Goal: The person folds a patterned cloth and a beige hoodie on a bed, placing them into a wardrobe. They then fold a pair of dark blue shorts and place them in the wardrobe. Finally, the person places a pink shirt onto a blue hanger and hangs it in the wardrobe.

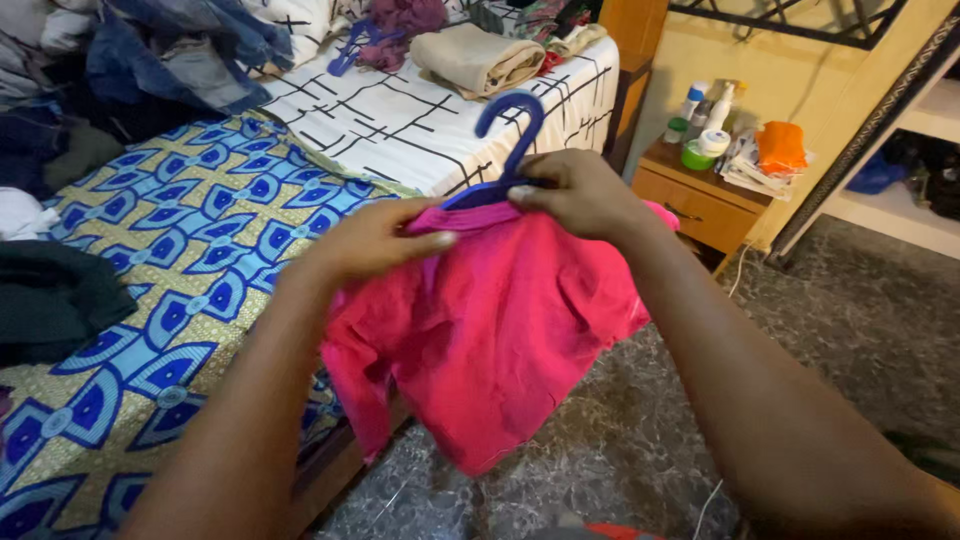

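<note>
Pink shirt (490,330) hangs mid-frame over the floor (850,330), just off the bed's (150,300) edge, draped on a blue hanger (505,150) whose hook sticks up toward 12 o'clock. Left hand (375,238) pinches the shirt's shoulder at about 9 o'clock of the hanger, thumb on top and fingers closed on the fabric. Right hand (580,195) is clamped over the hanger's neck and the collar, fingers curled tight around both.

Stuff around: folded beige towel (478,58) at 12 o'clock on the bed, a second blue hanger (350,45) up at 11, dark clothes pile (50,295) at 9, and a nightstand (700,195) with bottles (705,125) at 2 o'clock.

What I'd worry about: the left shoulder looks bunched rather than seated on the hanger arm, so if that pinch loosens the shirt probably slides off sideways onto the floor. The sleeve at 7 o'clock dangles low too and could snag the bed frame.
</note>
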